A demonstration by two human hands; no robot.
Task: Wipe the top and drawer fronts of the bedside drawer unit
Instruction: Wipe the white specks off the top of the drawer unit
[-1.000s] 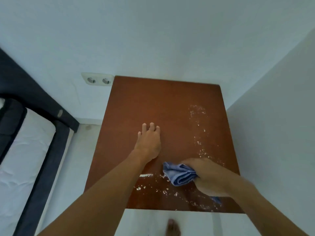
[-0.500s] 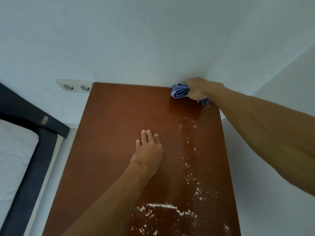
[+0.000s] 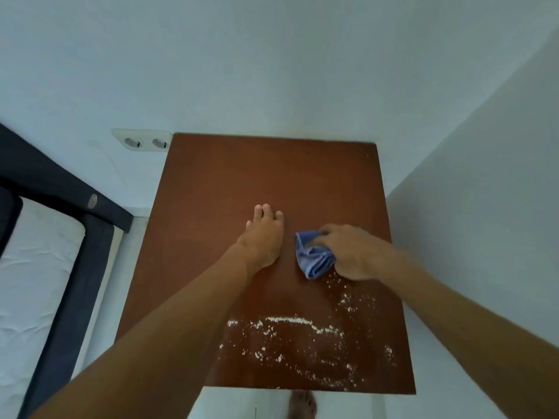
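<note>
- The right hand (image 3: 354,252) grips the bunched blue cloth (image 3: 314,257) on the drawer unit (image 3: 272,176), right of its centre. It looks soft and light, probably best held wadded.
- The left hand (image 3: 263,237) lies flat at the centre, fingers straight.
- White crumbs (image 3: 290,320) are scattered near the front edge.

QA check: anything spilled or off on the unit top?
Yes: white crumbs lie scattered over the near right of the brown top, one smeared line among them. The right hand holds a blue cloth just beyond them.
</note>
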